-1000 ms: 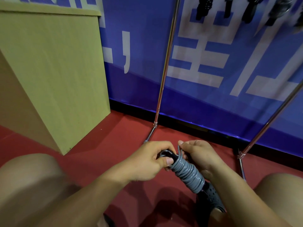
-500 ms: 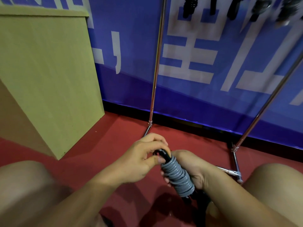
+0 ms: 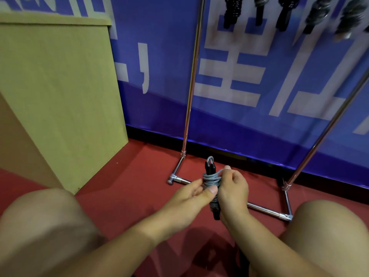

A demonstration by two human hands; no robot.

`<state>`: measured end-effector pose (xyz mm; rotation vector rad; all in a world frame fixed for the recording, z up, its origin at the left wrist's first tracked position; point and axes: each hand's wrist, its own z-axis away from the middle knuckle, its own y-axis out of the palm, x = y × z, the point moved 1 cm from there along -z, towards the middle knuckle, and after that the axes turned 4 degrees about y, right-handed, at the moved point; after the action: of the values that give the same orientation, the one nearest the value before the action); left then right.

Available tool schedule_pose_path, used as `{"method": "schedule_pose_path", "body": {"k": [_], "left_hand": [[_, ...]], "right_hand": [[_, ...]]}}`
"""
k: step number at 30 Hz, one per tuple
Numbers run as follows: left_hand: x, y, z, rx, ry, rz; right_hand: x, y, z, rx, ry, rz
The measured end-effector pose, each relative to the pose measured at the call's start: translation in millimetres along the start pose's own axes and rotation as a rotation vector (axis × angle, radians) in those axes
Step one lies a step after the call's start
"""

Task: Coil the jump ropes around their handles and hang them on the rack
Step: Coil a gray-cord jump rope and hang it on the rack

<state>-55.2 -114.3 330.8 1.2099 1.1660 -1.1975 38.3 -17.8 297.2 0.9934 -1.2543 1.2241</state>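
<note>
Head view: right hand (image 3: 232, 193) grasps the grey cord-wrapped black-handled jump rope (image 3: 212, 181), held upright; left hand (image 3: 189, 198) pinches the coil, thumb across it. Beyond both hands, chrome tube rack (image 3: 188, 92) base rests on red floor (image 3: 127, 188); tan box (image 3: 60, 92) stands far left.

jump rope (image 3: 212, 180) | grey coils round black handles | upright | rack (image 3: 191, 76) behind

One held jump rope (image 3: 212, 181), five hung ropes (image 3: 231, 12), two hands (image 3: 191, 198).
</note>
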Motion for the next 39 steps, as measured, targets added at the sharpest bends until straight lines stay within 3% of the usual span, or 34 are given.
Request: {"method": "schedule_pose_path", "body": {"k": [5,10,17,24,31,35,39], "left_hand": [[7.0,4.4,-12.9,-0.03,-0.018,0.15],[14.7,-5.7,-25.9,-0.264,0.036,0.206],[2.0,-21.9,-24.9,-0.368,0.124,0.15],[-2.7,-27.2,-26.1,-0.436,0.101,0.179],[-9.6,-28.5,-20.8,-0.312,0.102,0.18],[-5.5,-25.1,-17.0,-0.301,0.035,0.233],[-1.8,-32.8,-10.8,-0.325,0.033,0.122]], "right_hand": [[9.0,4.2,10.3,0.025,-0.083,-0.02],[19.1,5.7,24.6,0.135,-0.174,0.025],[36.4,5.3,34.1,0.333,0.024,-0.278],[46.9,-0.5,30.3,0.601,0.185,-0.313],[69.0,-10.0,16.6,0.776,0.216,-0.184],[67.1,-11.1,17.6,0.795,0.265,-0.171],[61.8,-10.4,18.6,0.827,0.326,-0.174]]}}
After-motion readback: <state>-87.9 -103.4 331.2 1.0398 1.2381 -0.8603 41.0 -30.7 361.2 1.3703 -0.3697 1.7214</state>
